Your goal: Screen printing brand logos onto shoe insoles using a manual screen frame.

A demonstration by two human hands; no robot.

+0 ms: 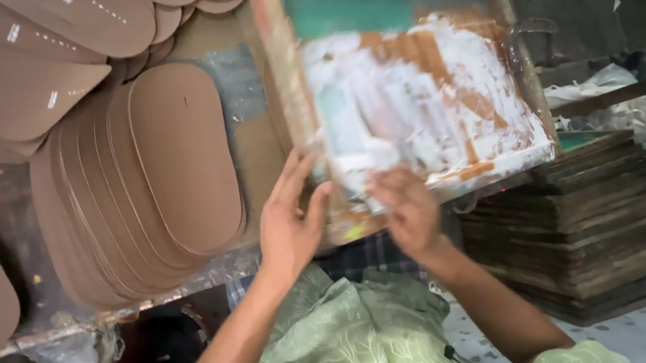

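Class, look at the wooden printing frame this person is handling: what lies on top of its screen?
White paste is smeared across the wooden printing frame, with orange streaks and a green strip. Whatever lies beneath the frame is covered.

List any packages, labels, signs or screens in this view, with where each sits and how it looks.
Wooden-framed printing screen: centre right, tilted, rectangular, mesh smeared white with orange streaks and a green band on top; left hand and right hand at its near edge.
Stack of similar dark wooden frames: lower right, flat rectangles.
No packages, labels or signs show; the fanned brown rounded cardboard sheets on the left are plain.
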